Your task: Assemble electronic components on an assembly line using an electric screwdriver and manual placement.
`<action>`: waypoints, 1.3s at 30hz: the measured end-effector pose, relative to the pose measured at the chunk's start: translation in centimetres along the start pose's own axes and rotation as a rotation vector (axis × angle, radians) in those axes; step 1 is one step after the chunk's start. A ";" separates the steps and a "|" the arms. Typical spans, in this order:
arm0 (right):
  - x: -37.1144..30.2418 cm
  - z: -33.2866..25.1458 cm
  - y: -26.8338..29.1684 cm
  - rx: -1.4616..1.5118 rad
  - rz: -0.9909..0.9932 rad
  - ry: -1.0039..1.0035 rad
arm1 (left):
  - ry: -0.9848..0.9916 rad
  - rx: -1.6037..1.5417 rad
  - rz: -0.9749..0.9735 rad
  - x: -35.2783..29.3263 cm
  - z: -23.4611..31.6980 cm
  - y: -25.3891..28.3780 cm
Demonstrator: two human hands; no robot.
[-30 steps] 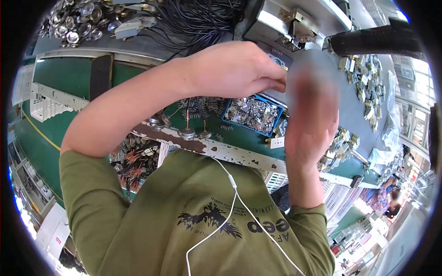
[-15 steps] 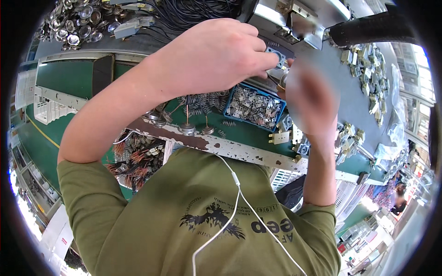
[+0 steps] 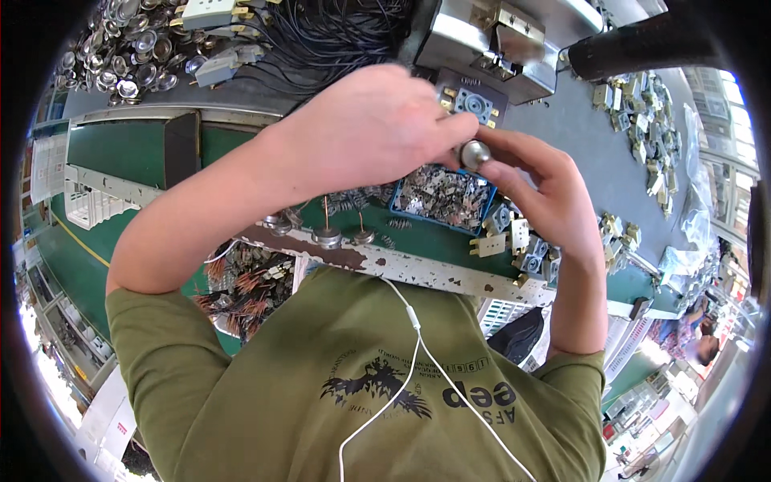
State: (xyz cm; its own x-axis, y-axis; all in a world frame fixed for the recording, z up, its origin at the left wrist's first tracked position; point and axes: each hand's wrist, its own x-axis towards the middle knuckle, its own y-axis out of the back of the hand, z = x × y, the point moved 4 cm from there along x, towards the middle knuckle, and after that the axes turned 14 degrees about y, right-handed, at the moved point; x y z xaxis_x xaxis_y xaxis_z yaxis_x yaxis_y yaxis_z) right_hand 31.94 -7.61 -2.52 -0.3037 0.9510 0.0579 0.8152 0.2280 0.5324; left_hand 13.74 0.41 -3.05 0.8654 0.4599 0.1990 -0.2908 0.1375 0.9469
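Note:
My right hand [image 3: 550,185] grips a round, shiny metal cap [image 3: 475,155] between thumb and fingers. Close against it, my left hand [image 3: 381,120] has its fingers curled together in a pinch; what they hold, if anything, is hidden. Just beyond the fingertips a grey square switch block [image 3: 474,104] with a round centre and brass tabs rests on a dark plate. Under the hands stands a blue tray [image 3: 487,215] of small metal pieces, partly covered by my left hand.
A metal fixture [image 3: 490,48] stands at the back, beside black cables [image 3: 345,32]. Metal caps [image 3: 132,48] are heaped at far left. Switch blocks lie on the right [image 3: 654,136] and near my right wrist [image 3: 522,245]. Springs [image 3: 353,199] lie by the bench's chipped front edge [image 3: 434,273].
My left hand has drawn back from the switch block, which now shows fully on the plate. My right hand, smeared before, now shows clearly with the metal cap between its fingers.

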 end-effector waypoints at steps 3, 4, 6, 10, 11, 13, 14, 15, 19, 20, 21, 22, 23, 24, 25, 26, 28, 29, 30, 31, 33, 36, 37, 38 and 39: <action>0.8 -0.1 1.1 -0.212 0.228 0.126 | -0.093 0.028 -0.077 -1.0 0.1 0.2; 1.7 -0.1 1.2 -0.404 0.217 0.175 | -0.099 0.020 -0.087 -1.2 0.0 0.0; 3.2 0.4 0.7 -0.722 0.177 0.275 | -0.098 0.006 -0.093 -1.0 0.1 0.1; 3.5 0.3 -0.3 -0.949 0.070 0.250 | -0.069 -0.015 -0.098 -1.2 0.3 0.1; 3.3 0.5 -0.2 -0.948 0.067 0.251 | -0.061 -0.016 -0.096 -1.3 0.3 0.1; 2.8 0.9 0.4 -0.955 0.117 0.157 | -0.070 -0.008 -0.104 -1.1 0.4 0.3; 2.6 1.1 0.5 -0.958 0.115 0.155 | -0.076 0.002 -0.114 -1.0 0.4 0.2; 2.4 1.3 0.7 -0.961 0.127 0.151 | -0.076 -0.001 -0.113 -1.0 0.5 0.1; 1.5 0.8 1.5 -0.726 0.260 0.176 | -0.081 -0.076 -0.042 -1.0 0.8 0.0; 1.3 0.3 1.8 -0.598 0.323 0.168 | -0.088 -0.076 -0.035 -1.0 0.9 0.0; 1.6 -0.3 1.7 -0.597 0.320 0.168 | -0.085 -0.077 -0.036 -1.0 0.9 0.1; 1.9 -0.9 1.5 -0.507 0.328 0.198 | -0.076 -0.081 -0.049 -0.9 0.8 0.1; 2.1 -1.2 1.2 -0.416 0.334 0.228 | -0.066 -0.085 -0.063 -0.8 0.8 0.1; 2.3 -0.9 0.9 -0.478 0.288 0.244 | -0.066 -0.084 -0.062 -0.8 0.7 0.2; 2.3 -0.5 0.7 -0.479 0.288 0.245 | -0.079 -0.092 -0.079 -0.8 0.7 0.2; 2.3 0.0 0.5 -0.481 0.277 0.201 | -0.092 -0.100 -0.097 -0.8 0.7 0.2; 2.2 0.9 0.2 -0.507 0.254 0.163 | -0.088 -0.120 -0.096 -0.7 0.7 0.1; 2.3 1.2 0.1 -0.505 0.249 0.157 | -0.088 -0.136 -0.091 -0.6 0.8 0.1; 2.7 1.2 0.0 -0.531 0.242 0.211 | -0.085 -0.138 -0.095 -0.7 0.7 0.1; 2.8 1.2 -0.1 -0.556 0.235 0.264 | -0.077 -0.106 -0.117 -0.7 0.7 0.0; 2.9 1.2 -0.2 -0.586 0.239 0.282 | -0.070 -0.076 -0.142 -0.7 0.6 -0.1; 2.9 1.2 -0.2 -0.633 0.242 0.295 | -0.071 -0.050 -0.173 -0.5 0.6 -0.1; 2.9 1.1 -0.2 -0.650 0.239 0.290 | -0.074 -0.047 -0.185 -0.5 0.6 -0.1; 2.8 0.5 -0.1 -0.651 0.242 0.287 | -0.077 -0.044 -0.198 -0.4 0.5 0.0; 2.6 0.0 0.3 -0.541 0.278 0.202 | -0.078 -0.043 -0.199 -0.4 0.3 0.1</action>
State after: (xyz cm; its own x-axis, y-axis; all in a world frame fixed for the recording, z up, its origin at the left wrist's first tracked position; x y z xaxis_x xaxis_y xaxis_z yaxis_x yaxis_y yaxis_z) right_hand 31.36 -5.03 -2.17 -0.2471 0.8892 0.3851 0.5287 -0.2093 0.8226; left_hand 13.47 -0.02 -2.94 0.9360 0.3508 0.0300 -0.1269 0.2569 0.9581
